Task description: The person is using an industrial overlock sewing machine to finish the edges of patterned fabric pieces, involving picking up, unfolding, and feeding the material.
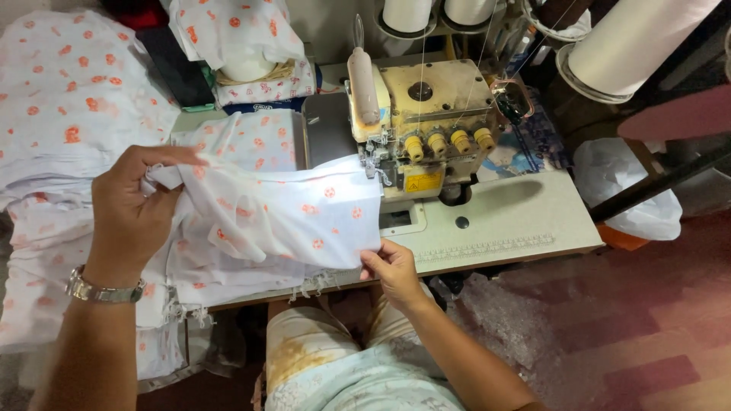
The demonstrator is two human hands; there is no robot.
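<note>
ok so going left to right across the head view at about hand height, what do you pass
Left hand with a silver metal wristwatch → white fabric piece with orange round prints, held up → right hand pinching its lower edge → beige overlock sewing machine → pale grey sewing table top → white plastic bag.

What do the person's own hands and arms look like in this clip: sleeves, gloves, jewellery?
Both hands are bare, with no gloves. The left hand has a silver metal-link wristwatch at the wrist and what looks like a ring on one finger. The right hand shows no jewellery. Both forearms are uncovered, with no sleeves in view.
</note>
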